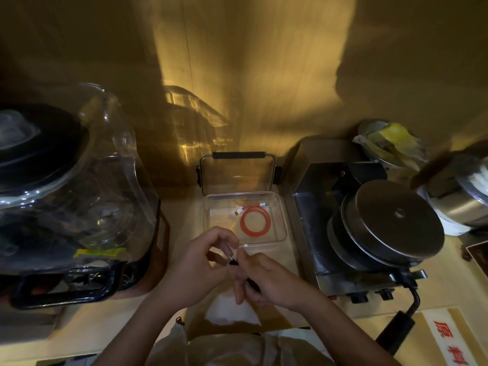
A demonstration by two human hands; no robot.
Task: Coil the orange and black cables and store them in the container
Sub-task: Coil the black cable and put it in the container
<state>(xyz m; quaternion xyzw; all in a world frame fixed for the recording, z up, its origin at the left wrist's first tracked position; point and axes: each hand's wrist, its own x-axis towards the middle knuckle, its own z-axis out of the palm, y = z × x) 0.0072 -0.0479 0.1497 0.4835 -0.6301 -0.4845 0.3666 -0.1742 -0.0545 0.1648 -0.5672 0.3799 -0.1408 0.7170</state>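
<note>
The orange cable (254, 223) lies coiled in a ring inside the clear plastic container (281, 207) at the middle of the counter, its white plugs at the ring's upper left. Just in front of the container, my left hand (195, 268) and my right hand (266, 281) meet around the black cable (233, 262). The left hand's fingertips pinch its plug end, where a small metal tip shows. My right hand's fingers curl around the rest of the cable, mostly hidden in the palm.
The container's lid (237, 170) with a black handle stands open behind it against the wall. A large blender with a clear cover (79, 186) fills the left side. A steel machine with a round plate (390, 223) stands on the right, bowls behind it.
</note>
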